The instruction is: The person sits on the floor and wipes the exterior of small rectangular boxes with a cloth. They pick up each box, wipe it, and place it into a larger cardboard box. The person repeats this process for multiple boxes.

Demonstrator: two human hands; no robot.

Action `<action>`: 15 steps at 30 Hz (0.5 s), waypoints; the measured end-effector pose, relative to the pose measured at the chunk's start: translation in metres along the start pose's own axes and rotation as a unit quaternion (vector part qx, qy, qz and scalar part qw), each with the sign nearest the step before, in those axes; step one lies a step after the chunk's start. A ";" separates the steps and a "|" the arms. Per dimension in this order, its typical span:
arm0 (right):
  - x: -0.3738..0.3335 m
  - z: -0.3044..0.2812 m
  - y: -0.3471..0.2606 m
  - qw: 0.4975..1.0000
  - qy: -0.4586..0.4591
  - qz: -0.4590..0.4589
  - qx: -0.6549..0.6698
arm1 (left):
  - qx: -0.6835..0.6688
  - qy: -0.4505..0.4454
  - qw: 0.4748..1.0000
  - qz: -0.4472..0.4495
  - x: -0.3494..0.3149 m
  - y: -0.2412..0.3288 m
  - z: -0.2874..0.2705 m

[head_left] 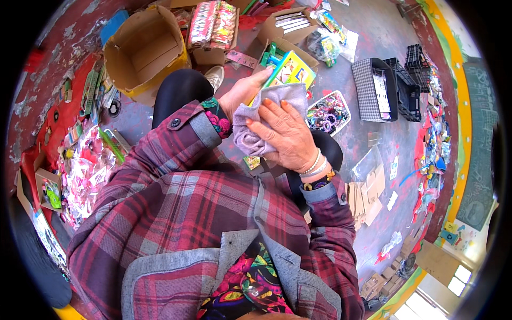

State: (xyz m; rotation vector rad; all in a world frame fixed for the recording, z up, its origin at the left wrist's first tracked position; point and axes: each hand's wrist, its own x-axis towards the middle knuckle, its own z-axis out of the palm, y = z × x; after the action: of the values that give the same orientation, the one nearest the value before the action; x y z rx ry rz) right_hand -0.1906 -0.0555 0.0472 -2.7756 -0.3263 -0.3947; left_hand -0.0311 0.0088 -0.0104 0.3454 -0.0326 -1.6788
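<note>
My left hand (pixel 246 92) grips the left edge of a flat, bright yellow and green item (pixel 292 70) with pictures on its cover. Whether it is a thick book or a thin box, I cannot tell. A greyish-lilac cloth (pixel 249 140) covers its near part. On top of the cloth lies my right hand (pixel 285 136), fingers slightly apart, pressing it against the cover; the thumb is partly hidden. Both hands are above my bent knees.
Ahead stand a large open cardboard box (pixel 144 53), a carton of packaged goods (pixel 213 24) and smaller cartons. A white basket of colourful hair ties (pixel 329 113) sits by my right knee. Black crates (pixel 408 88) stand farther right; plastic-wrapped goods (pixel 88 170) are heaped at left.
</note>
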 end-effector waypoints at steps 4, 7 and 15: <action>0.002 -0.008 0.024 0.999 0.015 0.019 -0.041 | -0.022 -0.001 0.998 -0.052 -0.006 -0.002 0.002; 0.006 -0.013 0.054 0.990 0.098 0.065 -0.083 | -0.057 -0.036 0.996 -0.051 -0.005 -0.004 0.010; -0.020 -0.009 0.150 0.848 0.190 0.486 0.092 | 0.021 -0.040 0.999 -0.019 -0.007 -0.003 0.009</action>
State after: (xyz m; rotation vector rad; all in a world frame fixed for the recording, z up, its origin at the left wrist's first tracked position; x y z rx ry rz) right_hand -0.1714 -0.2002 0.0080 -2.2101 1.0357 -0.5639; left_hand -0.0351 0.0143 -0.0009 0.3118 -0.1204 -1.7309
